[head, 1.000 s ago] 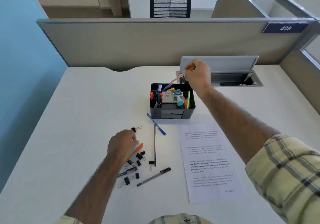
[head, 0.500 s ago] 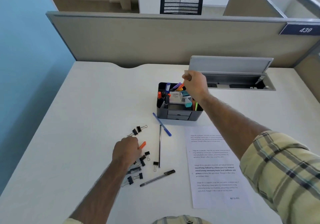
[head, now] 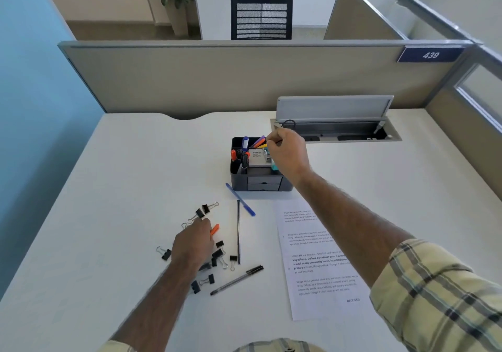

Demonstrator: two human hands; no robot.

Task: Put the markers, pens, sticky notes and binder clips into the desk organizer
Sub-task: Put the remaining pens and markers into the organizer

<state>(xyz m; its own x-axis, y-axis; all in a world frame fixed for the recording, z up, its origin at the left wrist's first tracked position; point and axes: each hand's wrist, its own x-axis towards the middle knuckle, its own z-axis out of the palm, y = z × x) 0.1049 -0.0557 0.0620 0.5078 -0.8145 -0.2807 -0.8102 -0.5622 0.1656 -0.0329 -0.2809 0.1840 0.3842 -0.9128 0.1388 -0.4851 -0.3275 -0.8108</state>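
From my station the desk (head: 130, 183) read as smooth, matt off-white laminate. The desk organizer (head: 239, 182) was dark matt plastic, and the orange marker (head: 215, 229) was glossy plastic. The binder clips (head: 209, 208) had black bodies and shiny wire handles that looked like metal. The printed sheet (head: 320, 259) was matt paper, the far-right hatch lid (head: 334, 107) brushed grey metal, the partition (head: 217, 80) beige cloth, and the sleeve (head: 440, 297) checked woven cloth.

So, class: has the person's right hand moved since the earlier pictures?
Yes. The right hand has come down and nearer, from behind the dark grey plastic desk organizer to over its right side.
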